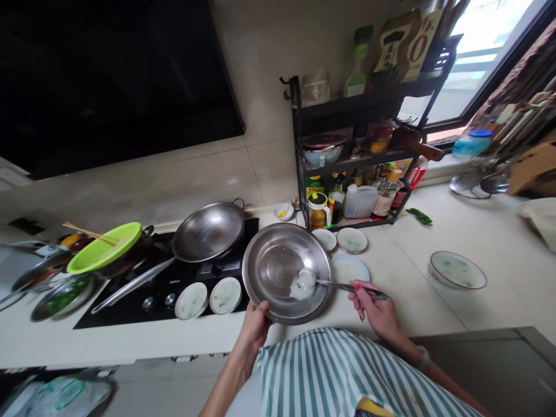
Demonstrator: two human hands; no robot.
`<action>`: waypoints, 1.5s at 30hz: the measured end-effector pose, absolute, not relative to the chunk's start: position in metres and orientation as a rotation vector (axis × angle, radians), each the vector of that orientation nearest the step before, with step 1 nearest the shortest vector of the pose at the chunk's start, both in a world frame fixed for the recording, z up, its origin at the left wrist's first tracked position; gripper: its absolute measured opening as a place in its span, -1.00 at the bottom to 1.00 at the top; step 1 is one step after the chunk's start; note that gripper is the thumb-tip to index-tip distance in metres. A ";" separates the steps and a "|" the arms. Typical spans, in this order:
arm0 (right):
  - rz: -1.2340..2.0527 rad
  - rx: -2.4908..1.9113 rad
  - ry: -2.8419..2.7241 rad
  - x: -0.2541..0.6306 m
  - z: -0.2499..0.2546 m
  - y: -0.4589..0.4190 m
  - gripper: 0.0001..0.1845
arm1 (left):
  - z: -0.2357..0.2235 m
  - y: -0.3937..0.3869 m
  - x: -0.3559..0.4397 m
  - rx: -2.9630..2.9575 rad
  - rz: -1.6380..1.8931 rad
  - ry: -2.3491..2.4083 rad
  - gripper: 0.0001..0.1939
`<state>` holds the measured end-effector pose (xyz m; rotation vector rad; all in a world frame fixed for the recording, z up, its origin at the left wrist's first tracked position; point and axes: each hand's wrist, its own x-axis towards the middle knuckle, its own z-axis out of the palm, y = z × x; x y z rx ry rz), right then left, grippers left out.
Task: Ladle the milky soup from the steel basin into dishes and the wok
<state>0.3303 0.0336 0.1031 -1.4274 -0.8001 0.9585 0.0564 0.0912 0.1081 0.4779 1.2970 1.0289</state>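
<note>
My left hand (pixel 257 321) grips the near rim of a wide stainless steel basin (pixel 268 263), thumb on top. The basin looks tilted toward me, with a little whitish liquid low on its right side. In that liquid sits the head of a metal ladle (pixel 307 277); my right hand (pixel 377 311) is closed around its handle. Two bowls of pale soup with green bits, one on the left (pixel 191 301) and one on the right (pixel 226 295), stand left of the basin. Beyond its right side are a small soup bowl (pixel 324 239), another bowl (pixel 352 240) and a pale dish (pixel 351 269).
A steel wok (pixel 211 231) rests on the black cooktop (pixel 158 289), its long handle pointing at me. A lime-green basin (pixel 106 249) with chopsticks stands further left. A black spice rack (pixel 347 110) rises behind. One more soup bowl (pixel 457 270) stands on the right counter.
</note>
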 end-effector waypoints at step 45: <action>0.933 -1.394 -0.616 0.352 0.108 0.021 -0.53 | 0.116 0.092 0.059 0.507 1.004 1.289 -0.66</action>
